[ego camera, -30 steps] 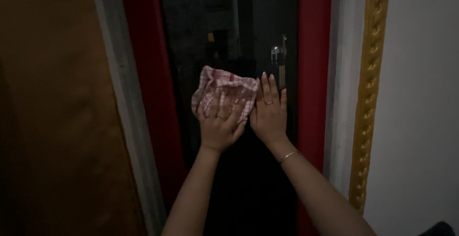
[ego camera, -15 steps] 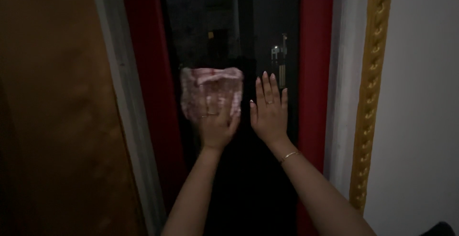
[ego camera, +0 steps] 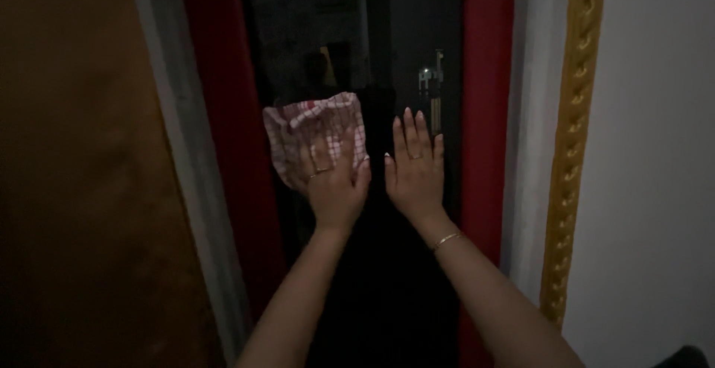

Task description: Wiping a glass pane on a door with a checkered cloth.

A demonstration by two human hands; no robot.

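Furthest left hangs a brownish curtain (ego camera: pixel 82 189), then a pale grey frame strip (ego camera: pixel 186 189) and the red window frame (ego camera: pixel 216 115) edging the dark glass pane (ego camera: pixel 372 278).

On the left part of that glass, the left hand (ego camera: pixel 335 185) lies flat with fingers spread, pinning a red-and-white checked cloth (ego camera: pixel 316 133) against the pane. Its grip is not closed around the cloth; the palm and fingers press it to the glass, and the upper part of the cloth fans out bunched above the fingertips. The cloth looks thin, soft and light, a limp rag that folds and wrinkles under the hand. It would likely slide easily over smooth glass and slip out from under a flat palm, so the surest hold is judged to be at the bunched middle, with the fingers curling over a fold.

Just to the right, near but apart from the cloth, the right hand (ego camera: pixel 413 174) rests open and flat on the pane, holding nothing, a thin bracelet (ego camera: pixel 445 241) at the wrist. The glass itself is rigid and breakable, so pressure should be spread.

Further right come the red frame's other side, a white strip, gold ornamental moulding (ego camera: pixel 570 152), and a plain white wall (ego camera: pixel 655 189).
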